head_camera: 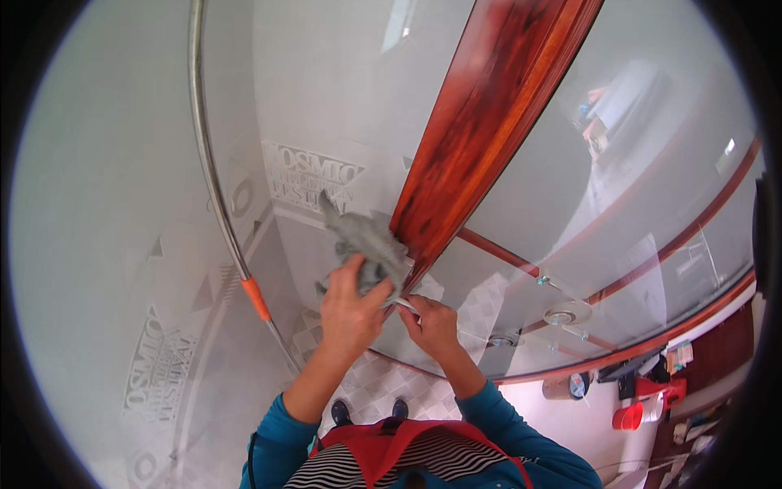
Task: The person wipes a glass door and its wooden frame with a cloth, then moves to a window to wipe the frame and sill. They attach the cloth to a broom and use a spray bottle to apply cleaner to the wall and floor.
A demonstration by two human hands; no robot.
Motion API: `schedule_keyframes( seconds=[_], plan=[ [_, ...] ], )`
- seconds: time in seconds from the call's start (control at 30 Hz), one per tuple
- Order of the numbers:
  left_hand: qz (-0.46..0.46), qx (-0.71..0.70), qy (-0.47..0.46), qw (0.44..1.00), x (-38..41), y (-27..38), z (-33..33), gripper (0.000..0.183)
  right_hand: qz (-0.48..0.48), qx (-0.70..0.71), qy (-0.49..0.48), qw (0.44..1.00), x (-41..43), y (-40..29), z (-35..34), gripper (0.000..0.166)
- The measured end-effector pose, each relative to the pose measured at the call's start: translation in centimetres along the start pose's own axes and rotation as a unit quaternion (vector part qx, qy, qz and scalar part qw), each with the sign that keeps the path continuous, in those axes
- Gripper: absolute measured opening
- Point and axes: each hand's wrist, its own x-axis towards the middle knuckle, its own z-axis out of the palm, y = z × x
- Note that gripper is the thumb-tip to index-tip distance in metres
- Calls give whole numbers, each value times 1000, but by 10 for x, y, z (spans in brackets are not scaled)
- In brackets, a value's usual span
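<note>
My left hand [354, 312] holds a crumpled grey cloth [366, 235], blurred, beside the edge of a red-brown wooden frame [482, 134]. The cloth covers part of that edge. Just right of it, my right hand [434, 324] pinches a slim pale bar [406, 303], perhaps a handle, between thumb and fingers. Where the bar joins the frame is hidden by cloth and fingers. Right of the wooden frame spreads a large glossy glass pane [586, 183] full of reflections.
A metal pole [211, 165] with an orange collar [255, 298] stands at the left. Behind it, a pale wall surface [98, 257] bears writing and shapes. Grey tiles [372, 382] lie under my shoes [341, 412]. Lower right are a red container [627, 417] and a bin [559, 389].
</note>
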Motion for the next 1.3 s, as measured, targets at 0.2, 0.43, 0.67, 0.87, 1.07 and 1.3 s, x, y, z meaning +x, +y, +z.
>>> schedule_keyframes(
  seconds=[0.2, 0.43, 0.67, 0.87, 1.07, 1.3],
  plan=[
    [38, 138, -54, 988, 20, 4, 33, 38, 8, -25, 16, 1000, 2, -5, 4, 16],
    [-20, 114, -98, 988, 17, -11, 15, 39, 28, -48, -26, 998, -2, -7, 2, 19],
    [-210, 36, -94, 973, -46, -71, -9, 36, 36, -45, -21, 998, -9, -7, 4, 31],
    [-225, -82, -88, 967, -126, -80, -23, 31, 11, -54, 27, 998, -18, -3, 13, 35],
    [-240, -83, -65, 965, -174, -54, -59, 30, 25, -25, 18, 999, -33, -9, -1, 37],
    [-278, -31, -44, 959, -222, -6, -116, 29, 29, -9, -16, 999, -22, -17, 8, 37]
  ],
)
